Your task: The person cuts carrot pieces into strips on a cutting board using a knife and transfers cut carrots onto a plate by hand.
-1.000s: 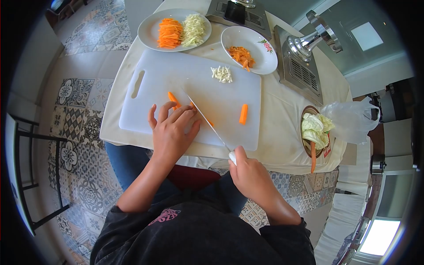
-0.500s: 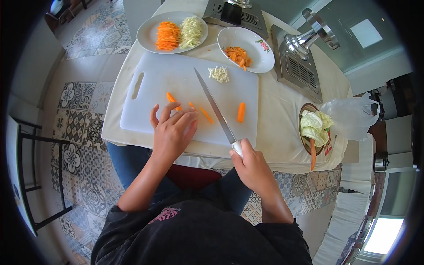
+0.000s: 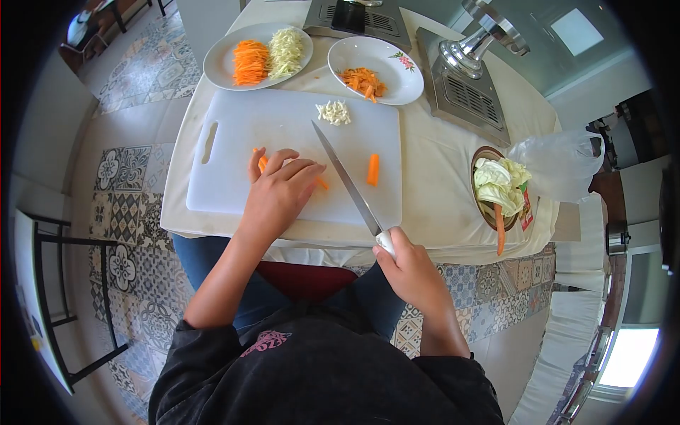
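My left hand (image 3: 278, 190) is over the left part of the white cutting board (image 3: 234, 120), fingers spread and bent above carrot pieces (image 3: 263, 162) that it partly covers. Whether its fingertips touch them cannot be made out. In my right hand (image 3: 409, 268) is the white handle of a knife (image 3: 347, 180), at the board's front edge. The blade slants up and left over the board, apart from the carrot. A thick carrot stick (image 3: 373, 170) lies right of the blade. Near the board's back edge is a small pile of chopped white pieces (image 3: 333, 112).
Behind the board are a plate (image 3: 212, 65) of shredded carrot and pale shreds, and a flowered plate (image 3: 404, 85) with orange scraps. Stoves (image 3: 464, 95) stand at the back. To the right are a bowl (image 3: 477, 185) with cabbage and carrot, and a plastic bag (image 3: 559, 163). A person (image 3: 85, 27) is far left.
The knife has come away from the carrot beside my left hand and moved right. My left hand has shifted over the carrot pieces, with its fingers more spread. The view has shifted slightly.
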Demonstrator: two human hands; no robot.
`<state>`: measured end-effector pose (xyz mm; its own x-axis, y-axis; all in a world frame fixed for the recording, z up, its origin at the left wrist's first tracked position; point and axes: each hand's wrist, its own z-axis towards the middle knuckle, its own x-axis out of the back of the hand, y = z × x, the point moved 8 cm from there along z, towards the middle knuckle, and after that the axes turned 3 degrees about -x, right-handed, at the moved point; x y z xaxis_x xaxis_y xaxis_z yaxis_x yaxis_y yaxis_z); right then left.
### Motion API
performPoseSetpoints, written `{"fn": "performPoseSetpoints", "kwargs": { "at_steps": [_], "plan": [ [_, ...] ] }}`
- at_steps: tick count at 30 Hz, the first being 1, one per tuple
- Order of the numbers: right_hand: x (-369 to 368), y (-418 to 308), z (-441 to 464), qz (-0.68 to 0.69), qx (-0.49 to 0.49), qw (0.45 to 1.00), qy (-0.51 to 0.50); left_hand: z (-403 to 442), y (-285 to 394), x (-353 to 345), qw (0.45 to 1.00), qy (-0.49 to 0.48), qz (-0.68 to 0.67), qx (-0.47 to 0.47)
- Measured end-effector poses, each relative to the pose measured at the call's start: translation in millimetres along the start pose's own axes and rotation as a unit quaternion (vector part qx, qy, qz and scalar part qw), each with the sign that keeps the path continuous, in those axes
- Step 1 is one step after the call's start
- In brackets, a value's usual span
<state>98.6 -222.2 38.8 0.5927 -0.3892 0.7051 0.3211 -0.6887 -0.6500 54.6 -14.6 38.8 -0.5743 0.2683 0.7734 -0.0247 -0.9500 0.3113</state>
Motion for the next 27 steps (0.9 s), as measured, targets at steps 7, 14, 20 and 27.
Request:
{"fn": "performPoseSetpoints", "kwargs": {
  "at_steps": [7, 14, 20, 27],
  "plan": [
    [-1.8, -10.7, 4.1, -0.094, 0.031, 0.995, -0.009, -25.8, 12.2, 2.6, 0.997, 0.038, 0.000, 0.061],
    [-2.4, -18.0, 10.1, -0.126, 0.047, 0.991, -0.022, -25.7, 15.9, -0.3, 0.997, 0.045, 0.019, 0.059],
    [-3.7, -18.3, 11.9, -0.138, 0.050, 0.989, -0.030, -26.2, 16.4, -2.0, 0.998, 0.037, 0.029, 0.050],
    [-3.0, -21.2, 16.7, -0.142, 0.052, 0.987, -0.060, -26.7, 16.1, -3.1, 0.997, 0.038, 0.031, 0.054]
  ]
}}
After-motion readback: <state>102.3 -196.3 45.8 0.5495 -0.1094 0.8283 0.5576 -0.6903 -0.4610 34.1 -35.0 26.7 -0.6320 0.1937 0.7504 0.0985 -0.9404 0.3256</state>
